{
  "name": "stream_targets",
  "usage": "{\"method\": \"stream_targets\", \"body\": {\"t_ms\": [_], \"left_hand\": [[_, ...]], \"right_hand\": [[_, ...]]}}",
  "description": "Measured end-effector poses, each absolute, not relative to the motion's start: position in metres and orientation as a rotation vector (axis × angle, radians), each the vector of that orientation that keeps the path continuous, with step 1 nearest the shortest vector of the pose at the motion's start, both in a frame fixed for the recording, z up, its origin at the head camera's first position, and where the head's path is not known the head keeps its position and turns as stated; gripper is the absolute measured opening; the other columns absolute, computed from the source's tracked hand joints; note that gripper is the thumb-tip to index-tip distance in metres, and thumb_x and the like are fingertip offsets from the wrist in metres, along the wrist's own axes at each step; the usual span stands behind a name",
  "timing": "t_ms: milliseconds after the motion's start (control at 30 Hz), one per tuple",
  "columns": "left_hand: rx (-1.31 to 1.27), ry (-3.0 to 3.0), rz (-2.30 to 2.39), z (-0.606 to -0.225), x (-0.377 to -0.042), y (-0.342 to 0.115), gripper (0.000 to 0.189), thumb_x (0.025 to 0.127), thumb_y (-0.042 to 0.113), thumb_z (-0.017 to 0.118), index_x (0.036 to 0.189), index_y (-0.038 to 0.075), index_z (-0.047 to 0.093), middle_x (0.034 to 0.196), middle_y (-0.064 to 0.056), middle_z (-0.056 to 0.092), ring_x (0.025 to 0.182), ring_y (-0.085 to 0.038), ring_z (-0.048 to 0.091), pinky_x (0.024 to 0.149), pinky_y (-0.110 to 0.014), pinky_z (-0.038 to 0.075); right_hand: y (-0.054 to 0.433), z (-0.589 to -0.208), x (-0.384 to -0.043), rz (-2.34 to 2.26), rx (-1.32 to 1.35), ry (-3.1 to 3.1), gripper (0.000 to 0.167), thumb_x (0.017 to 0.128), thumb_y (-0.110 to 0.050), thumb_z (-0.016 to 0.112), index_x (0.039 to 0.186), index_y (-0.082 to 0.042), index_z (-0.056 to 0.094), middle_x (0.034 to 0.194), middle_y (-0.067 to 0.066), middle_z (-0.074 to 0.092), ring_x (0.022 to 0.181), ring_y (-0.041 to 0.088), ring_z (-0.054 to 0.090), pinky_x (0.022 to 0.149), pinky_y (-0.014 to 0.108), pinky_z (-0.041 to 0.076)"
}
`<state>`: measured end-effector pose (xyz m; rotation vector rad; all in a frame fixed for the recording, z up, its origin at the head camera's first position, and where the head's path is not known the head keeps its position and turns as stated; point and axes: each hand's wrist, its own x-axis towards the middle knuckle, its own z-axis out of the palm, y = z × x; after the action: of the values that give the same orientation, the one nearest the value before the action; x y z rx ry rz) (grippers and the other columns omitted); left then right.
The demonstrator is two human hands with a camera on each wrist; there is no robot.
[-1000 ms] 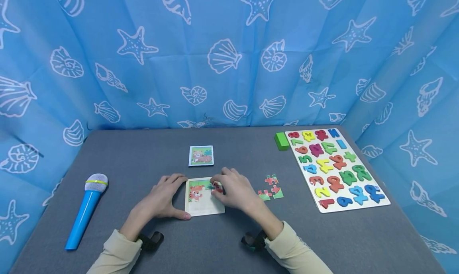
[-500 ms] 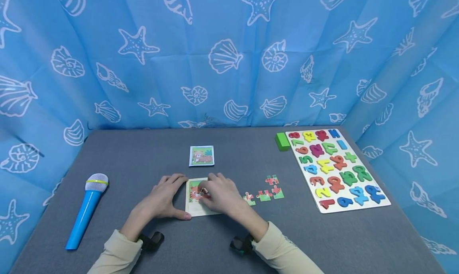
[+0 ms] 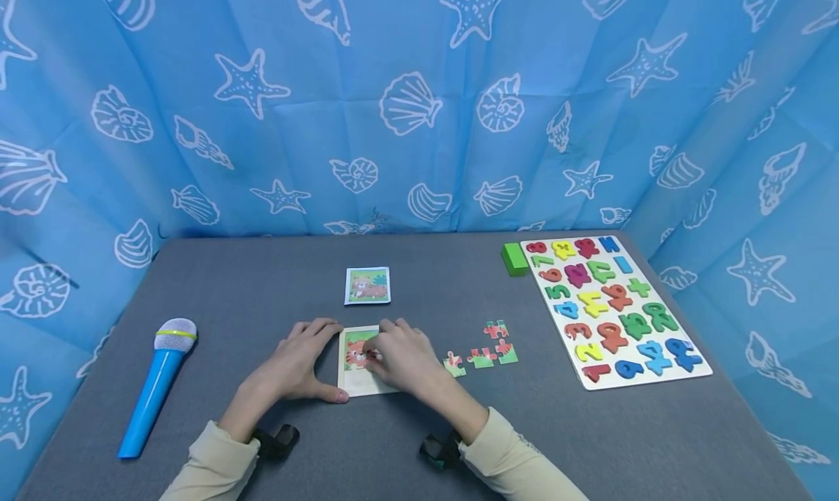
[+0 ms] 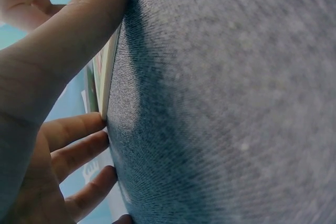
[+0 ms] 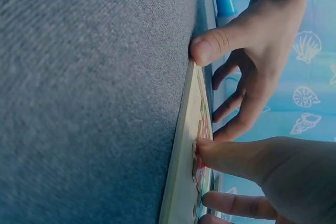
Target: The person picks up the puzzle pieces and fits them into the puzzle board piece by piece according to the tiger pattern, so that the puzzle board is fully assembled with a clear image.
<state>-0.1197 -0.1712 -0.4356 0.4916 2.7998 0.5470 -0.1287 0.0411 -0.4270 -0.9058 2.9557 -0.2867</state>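
Observation:
In the head view, a small pale puzzle board [image 3: 367, 383] lies flat on the grey table, with pieces of a tiger picture [image 3: 356, 341] in its upper left part. My left hand [image 3: 296, 366] holds the board at its left side, thumb at the near corner and fingers at the far corner. Over the board, my right hand [image 3: 408, 359] pinches a small reddish puzzle piece [image 5: 199, 167] against the tiger's face. The right fingers largely hide that piece and the board's right part. Several loose puzzle pieces [image 3: 481, 357] lie right of the right hand.
A framed tiger picture card [image 3: 368, 286] lies beyond the board. At left rests a blue toy microphone [image 3: 157, 392]. At right are a green block [image 3: 515, 259] and a white board of coloured numbers and letters [image 3: 642, 326]. A blue seashell curtain [image 3: 406, 159] hangs behind.
My right hand has moved left across the board with the piece, then stayed by the tiger's face. A loose piece beside it has come into sight. The left hand stays still.

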Motion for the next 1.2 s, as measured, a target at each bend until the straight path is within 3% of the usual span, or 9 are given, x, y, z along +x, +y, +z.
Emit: {"method": "stream_targets", "body": {"t_ms": [333,633,900,1200], "left_hand": [[0.487,2.796,0.549,-0.436,-0.121,-0.170,0.109,0.063,0.062,0.092,0.148,0.009,0.049,0.152,-0.016,0.049,0.135,-0.044,0.044,0.098,-0.069,0.044],[0.478,2.787,0.534,-0.437,-0.121,-0.171,0.110,0.062,0.062,0.092,0.148,0.009,0.049,0.152,-0.016,0.049,0.135,-0.044,0.044,0.099,-0.070,0.043],[0.481,2.774,0.550,-0.436,-0.122,-0.171,0.111,0.062,0.064,0.091,0.149,0.009,0.049,0.153,-0.016,0.048,0.136,-0.044,0.044,0.099,-0.071,0.043],[0.491,2.783,0.559,-0.438,-0.122,-0.172,0.110,0.063,0.063,0.091,0.149,0.008,0.049,0.152,-0.017,0.048,0.136,-0.045,0.044,0.099,-0.071,0.043]], "right_hand": [[0.039,-0.429,-0.127,-0.330,-0.870,2.952,0.014,0.093,-0.032,0.076,0.102,-0.024,0.082,0.096,-0.002,0.065,0.084,0.014,0.056,0.063,0.028,0.046],[0.042,-0.429,-0.125,-0.271,-0.848,2.972,0.024,0.093,-0.038,0.075,0.113,-0.025,0.079,0.100,-0.001,0.068,0.084,0.015,0.058,0.064,0.029,0.046],[0.042,-0.430,-0.125,-0.303,-0.822,2.957,0.017,0.094,-0.037,0.074,0.102,-0.023,0.081,0.100,-0.001,0.063,0.087,0.015,0.053,0.068,0.030,0.045],[0.052,-0.426,-0.128,-0.357,-0.813,2.931,0.028,0.092,-0.037,0.076,0.118,-0.026,0.078,0.105,0.001,0.065,0.090,0.016,0.054,0.069,0.030,0.044]]}}
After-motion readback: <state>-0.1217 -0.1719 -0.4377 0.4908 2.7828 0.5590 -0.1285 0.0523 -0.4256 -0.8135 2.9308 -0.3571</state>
